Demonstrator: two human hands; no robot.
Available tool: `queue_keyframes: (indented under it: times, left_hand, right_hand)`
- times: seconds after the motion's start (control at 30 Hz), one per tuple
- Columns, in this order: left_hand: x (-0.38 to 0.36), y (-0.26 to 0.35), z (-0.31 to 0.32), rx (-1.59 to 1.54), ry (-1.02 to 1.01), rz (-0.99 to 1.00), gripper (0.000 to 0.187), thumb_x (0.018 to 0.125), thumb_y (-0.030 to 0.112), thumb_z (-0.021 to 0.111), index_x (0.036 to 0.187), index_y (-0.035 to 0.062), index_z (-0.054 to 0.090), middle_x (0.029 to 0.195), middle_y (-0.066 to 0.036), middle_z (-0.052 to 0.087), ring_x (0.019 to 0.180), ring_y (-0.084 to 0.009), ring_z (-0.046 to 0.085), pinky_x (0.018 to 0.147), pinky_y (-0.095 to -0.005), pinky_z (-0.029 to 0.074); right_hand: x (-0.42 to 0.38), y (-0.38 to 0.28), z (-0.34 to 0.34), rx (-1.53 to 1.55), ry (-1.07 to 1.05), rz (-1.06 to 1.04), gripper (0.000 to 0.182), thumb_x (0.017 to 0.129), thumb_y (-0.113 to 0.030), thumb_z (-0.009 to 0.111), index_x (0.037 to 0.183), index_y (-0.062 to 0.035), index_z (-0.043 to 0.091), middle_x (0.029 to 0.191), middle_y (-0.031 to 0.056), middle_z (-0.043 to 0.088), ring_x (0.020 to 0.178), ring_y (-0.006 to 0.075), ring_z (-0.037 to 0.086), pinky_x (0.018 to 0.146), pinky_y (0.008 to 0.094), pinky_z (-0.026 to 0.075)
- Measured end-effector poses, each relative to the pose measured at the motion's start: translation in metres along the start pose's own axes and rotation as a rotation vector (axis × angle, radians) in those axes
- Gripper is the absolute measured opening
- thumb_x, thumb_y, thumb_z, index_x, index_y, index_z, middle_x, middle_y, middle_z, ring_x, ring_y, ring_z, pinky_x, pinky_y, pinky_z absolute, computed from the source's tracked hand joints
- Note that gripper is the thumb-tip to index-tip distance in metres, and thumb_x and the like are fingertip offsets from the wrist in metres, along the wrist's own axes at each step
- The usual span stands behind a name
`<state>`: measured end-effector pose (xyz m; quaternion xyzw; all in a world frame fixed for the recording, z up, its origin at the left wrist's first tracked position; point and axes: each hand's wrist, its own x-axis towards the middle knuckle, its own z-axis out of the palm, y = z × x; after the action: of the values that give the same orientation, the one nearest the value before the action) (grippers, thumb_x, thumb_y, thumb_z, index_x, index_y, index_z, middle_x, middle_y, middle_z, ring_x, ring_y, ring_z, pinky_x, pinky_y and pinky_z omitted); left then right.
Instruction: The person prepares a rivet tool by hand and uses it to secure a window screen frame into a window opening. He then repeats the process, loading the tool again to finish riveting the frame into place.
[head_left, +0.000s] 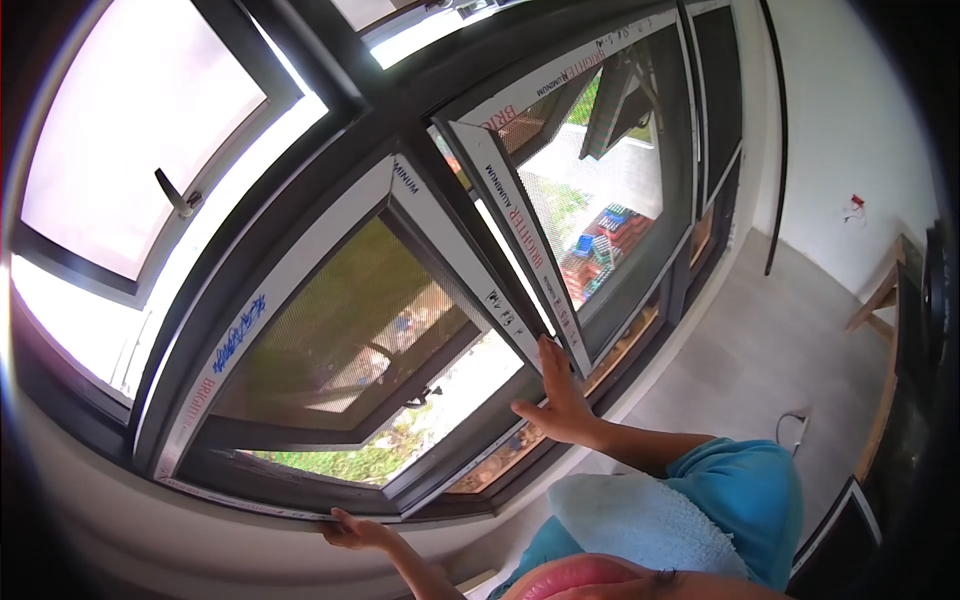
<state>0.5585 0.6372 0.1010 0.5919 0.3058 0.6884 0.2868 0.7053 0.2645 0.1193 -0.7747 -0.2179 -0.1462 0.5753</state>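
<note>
In the head view, a window screen panel [425, 235] with white protective tape and red lettering stands tilted at the left window opening. My left hand [350, 530] is at its lower edge, fingers closed around the frame. My right hand [563, 405] rests against the panel's other side near its corner, fingers stretched out and thumb apart. Part of its fingertips is hidden at the gap beside the neighbouring screen panel [525, 240]. That second panel stands ajar, with similar taped edges. Through the mesh, an outward-tilted window sash [400, 400] with a dark handle shows.
Another sash with a handle [178, 195] hangs outward at upper left. A black strip [778, 140] leans on the white wall. On the grey floor [700, 350] lies a cable [795, 430]; a wooden stand [885, 300] is at right. A light towel [640, 520] hangs over my teal shirt.
</note>
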Motion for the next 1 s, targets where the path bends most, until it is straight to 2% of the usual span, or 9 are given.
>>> queue_keyframes:
  times: [0.2,0.3,0.4,0.43,0.47,0.5,0.6,0.83,1.0]
  left_hand:
    - [-0.001,0.014,-0.002,0.05,-0.017,0.007,0.035,0.092,0.016,0.06,0.113,-0.0101,0.05,0.106,-0.019,0.054,0.094,-0.0256,0.054,0.086,-0.0352,0.045]
    - [0.001,0.009,0.0,0.007,-0.011,0.015,0.033,0.09,0.014,0.062,0.11,-0.0092,0.05,0.102,-0.016,0.056,0.089,-0.024,0.054,0.083,-0.0342,0.046]
    - [0.013,-0.036,-0.003,-0.067,-0.053,0.089,0.028,0.088,0.015,0.065,0.102,-0.0048,0.051,0.094,-0.011,0.054,0.083,-0.0191,0.051,0.079,-0.032,0.046]
    - [0.015,-0.056,-0.014,-0.128,-0.087,0.155,0.025,0.088,0.017,0.065,0.096,-0.0021,0.051,0.089,-0.007,0.052,0.079,-0.0157,0.047,0.078,-0.0302,0.045]
    - [0.008,-0.021,-0.007,-0.184,-0.085,-0.075,0.028,0.087,0.022,0.067,0.089,0.0026,0.048,0.082,-0.002,0.045,0.073,-0.0127,0.04,0.07,-0.0279,0.043]
    - [0.001,0.014,0.008,-0.171,0.046,-0.104,0.03,0.086,0.025,0.068,0.087,0.0042,0.046,0.08,0.0,0.044,0.07,-0.0109,0.036,0.065,-0.0269,0.041]
    - [0.012,0.009,0.0,-0.238,0.03,-0.176,0.025,0.087,0.025,0.066,0.088,0.0081,0.047,0.075,0.004,0.036,0.068,-0.0087,0.031,0.06,-0.0269,0.029]
    - [-0.002,0.013,-0.048,-0.234,0.003,-0.251,0.027,0.093,0.034,0.054,0.093,0.008,0.049,0.085,0.004,0.044,0.078,-0.0069,0.037,0.069,-0.026,0.032]
    - [-0.051,-0.072,-0.153,-0.159,-0.14,-0.457,0.033,0.09,0.04,0.06,0.097,0.0071,0.058,0.081,0.005,0.05,0.076,-0.0063,0.042,0.067,-0.024,0.032]
  right_hand:
    - [-0.002,0.008,-0.014,0.081,-0.007,-0.031,0.104,0.078,-0.028,0.07,0.142,0.0076,-0.004,0.141,0.0298,0.01,0.13,0.0418,0.023,0.109,0.0477,0.024]
    - [-0.006,0.004,-0.02,0.151,-0.045,-0.036,0.105,0.077,-0.033,0.07,0.141,0.0105,0.0,0.141,0.036,0.008,0.134,0.0497,0.013,0.109,0.0506,0.019]
    - [-0.001,0.004,-0.017,0.228,-0.072,-0.003,0.107,0.076,-0.036,0.07,0.142,0.0102,-0.001,0.144,0.0361,0.005,0.136,0.0499,0.005,0.11,0.0514,0.015]
    - [-0.005,0.012,-0.011,0.049,-0.051,-0.103,0.108,0.077,-0.035,0.071,0.142,0.0095,-0.002,0.146,0.0331,0.004,0.138,0.0479,0.002,0.111,0.0506,0.013]
    - [-0.006,0.016,-0.009,0.059,-0.011,-0.104,0.104,0.077,-0.031,0.071,0.143,0.0072,0.0,0.148,0.0287,0.008,0.139,0.0431,0.007,0.112,0.048,0.013]
    - [-0.007,0.027,-0.006,0.159,0.01,-0.038,0.102,0.077,-0.03,0.072,0.144,0.0058,0.003,0.147,0.0265,0.011,0.138,0.0402,0.011,0.112,0.0466,0.014]
    - [-0.001,0.024,-0.013,0.282,-0.01,0.043,0.097,0.076,-0.028,0.073,0.144,0.0022,0.012,0.144,0.0207,0.019,0.134,0.0327,0.023,0.111,0.0433,0.017]
    - [-0.004,0.035,-0.007,0.211,-0.044,-0.062,0.076,0.077,-0.011,0.064,0.14,0.0,0.024,0.132,0.0176,0.033,0.126,0.0287,0.034,0.109,0.04,0.024]
    - [-0.044,0.059,0.005,0.266,-0.277,0.186,0.06,0.079,-0.007,0.061,0.131,0.0006,0.033,0.128,0.0176,0.038,0.121,0.0276,0.038,0.103,0.0406,0.031]
